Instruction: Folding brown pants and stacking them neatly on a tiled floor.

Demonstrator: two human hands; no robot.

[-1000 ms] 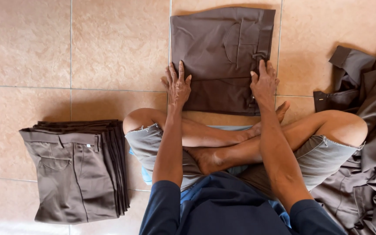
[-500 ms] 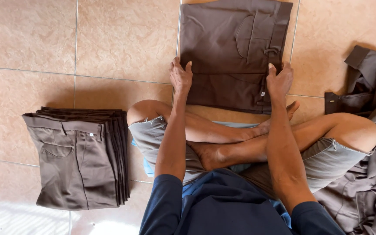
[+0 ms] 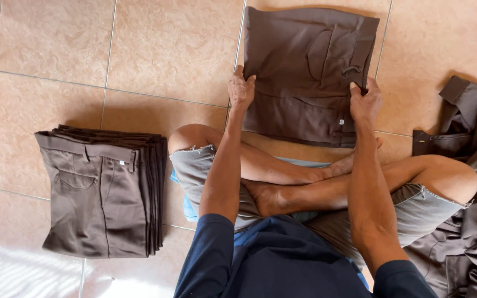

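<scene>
Hands (image 3: pixel 242 88) (image 3: pixel 365 102) apparently gripping folded brown trousers (image 3: pixel 305 72), side edges

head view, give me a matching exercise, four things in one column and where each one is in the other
Things:
1. folded brown trousers
2. stack of folded trousers
3. loose pile of brown garments
4. left hand

Places:
a. on the tiles at the person's right side
b. gripping the left edge of the folded trousers
c. on the floor ahead of the crossed legs
d. on the tiles at the person's left side

Pairs: 1-c, 2-d, 3-a, 4-b
</scene>
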